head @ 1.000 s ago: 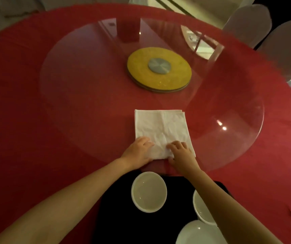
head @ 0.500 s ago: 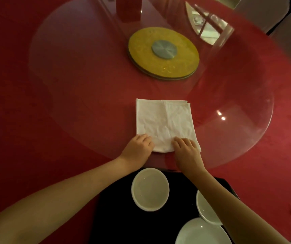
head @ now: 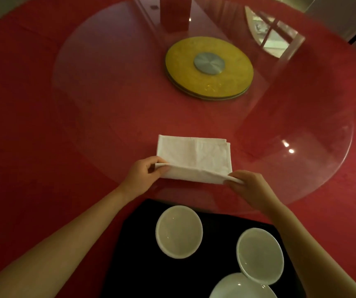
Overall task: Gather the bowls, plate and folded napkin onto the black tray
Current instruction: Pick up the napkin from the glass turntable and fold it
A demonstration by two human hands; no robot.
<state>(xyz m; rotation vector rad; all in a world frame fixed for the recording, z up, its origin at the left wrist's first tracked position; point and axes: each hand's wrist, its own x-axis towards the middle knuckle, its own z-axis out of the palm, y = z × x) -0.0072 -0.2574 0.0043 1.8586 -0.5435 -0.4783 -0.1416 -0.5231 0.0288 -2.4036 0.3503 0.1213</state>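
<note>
The round surface (head: 33, 125) has a red cloth. On it lie a round glass top (head: 108, 93) and, at the near edge, a black tray (head: 140, 265). A white folded napkin (head: 194, 153) rests on the glass.

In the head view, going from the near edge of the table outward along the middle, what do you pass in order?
Plate → bowl on the black tray → napkin, its near edge pinched up by the left hand and right hand → yellow turntable disc under the glass.
</note>
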